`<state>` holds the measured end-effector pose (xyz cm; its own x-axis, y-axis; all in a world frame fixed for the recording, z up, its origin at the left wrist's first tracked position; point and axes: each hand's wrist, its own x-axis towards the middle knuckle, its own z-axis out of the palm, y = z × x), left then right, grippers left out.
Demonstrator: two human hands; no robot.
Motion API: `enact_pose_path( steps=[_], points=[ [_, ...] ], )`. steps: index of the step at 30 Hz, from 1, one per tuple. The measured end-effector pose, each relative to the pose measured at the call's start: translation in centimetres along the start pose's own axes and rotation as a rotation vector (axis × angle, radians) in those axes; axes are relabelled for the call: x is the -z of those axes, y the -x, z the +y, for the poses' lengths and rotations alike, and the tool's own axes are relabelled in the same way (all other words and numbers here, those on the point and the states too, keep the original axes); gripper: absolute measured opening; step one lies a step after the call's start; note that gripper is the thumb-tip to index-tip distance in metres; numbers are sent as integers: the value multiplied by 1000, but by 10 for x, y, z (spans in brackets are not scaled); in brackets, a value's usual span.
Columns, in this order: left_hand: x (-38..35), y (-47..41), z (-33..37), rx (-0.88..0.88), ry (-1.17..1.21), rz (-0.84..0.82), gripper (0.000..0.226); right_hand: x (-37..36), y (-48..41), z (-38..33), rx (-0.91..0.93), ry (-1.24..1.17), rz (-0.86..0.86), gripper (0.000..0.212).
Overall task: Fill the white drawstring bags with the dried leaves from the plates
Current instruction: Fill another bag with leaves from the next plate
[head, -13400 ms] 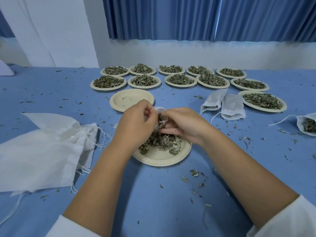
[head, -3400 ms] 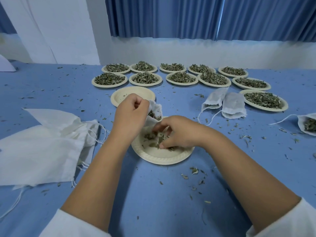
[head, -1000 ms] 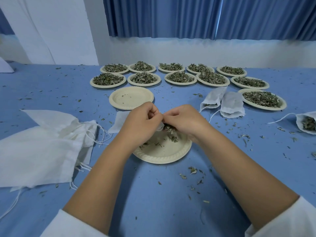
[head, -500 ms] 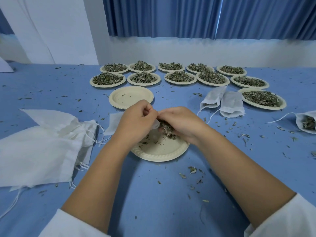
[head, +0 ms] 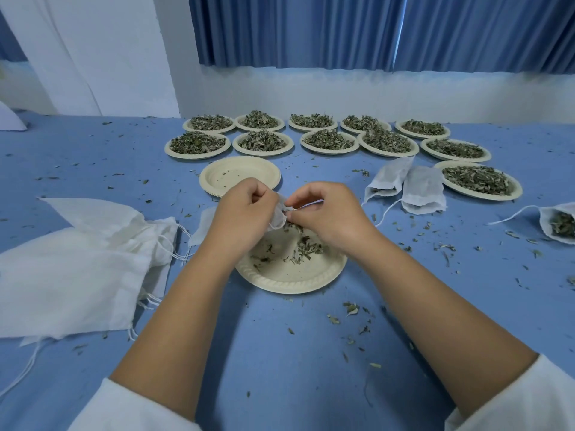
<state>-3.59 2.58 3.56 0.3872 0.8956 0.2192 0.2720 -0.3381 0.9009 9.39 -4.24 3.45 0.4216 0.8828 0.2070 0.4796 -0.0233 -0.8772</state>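
A small white drawstring bag [head: 278, 216] hangs over a paper plate [head: 292, 279] that holds a few dried leaves [head: 306, 248]. My left hand [head: 244, 217] grips the bag's mouth from the left. My right hand [head: 329, 214] pinches the opposite edge of the mouth, fingers curled. Most of the bag is hidden behind my left hand; its lower part [head: 203, 223] shows to the left of that hand.
An empty plate [head: 239, 178] lies beyond my hands. Several plates of leaves [head: 263, 141] line the back. Two filled bags [head: 406, 185] lie at the right, another bag [head: 558, 222] at the far right edge. A pile of empty bags [head: 74, 262] sits left. Loose leaves litter the blue table.
My right hand has let go of its clump of leaves and now pinches the bag's rim. Far fewer leaves lie on the plate than 13 seconds ago.
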Motion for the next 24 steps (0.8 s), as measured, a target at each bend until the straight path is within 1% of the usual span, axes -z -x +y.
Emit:
enact_pose_path(
  steps=[4,7,9,11,13,14,16,18,19,20,22,23,24],
  points=[
    [-2,3,0,-32,-52,-119,12,-4,-3,4,19,-46,73,28],
    [-3,3,-1,-44,-54,-151,11,-6,-2,4,26,-71,77,27],
    [-2,2,-2,-39,-49,-137,11,-7,0,4,32,-57,56,19],
    [-1,1,-2,-24,-33,-116,11,-6,0,3,38,-11,-24,12],
    [0,1,-2,-7,1,-95,11,-3,0,0,48,28,-122,18],
    [0,1,-2,-1,6,-71,11,-1,0,-2,44,13,-142,20],
    [1,-1,-3,10,-18,6,12,5,-3,-4,19,-3,-81,17],
    [2,-2,-4,16,-25,58,14,12,-5,-4,23,143,-19,14],
    [2,-3,-4,18,-23,65,14,16,-5,-3,19,259,-51,13],
    [2,-3,-4,19,-27,70,15,18,-4,-4,2,379,-126,15],
    [2,-2,-3,17,-36,70,15,17,1,-4,-48,589,-309,37],
    [2,-2,-3,14,-38,65,15,14,3,-3,-59,659,-373,46],
    [3,-2,-3,8,-43,63,15,10,5,-2,-48,704,-403,51]
  ],
)
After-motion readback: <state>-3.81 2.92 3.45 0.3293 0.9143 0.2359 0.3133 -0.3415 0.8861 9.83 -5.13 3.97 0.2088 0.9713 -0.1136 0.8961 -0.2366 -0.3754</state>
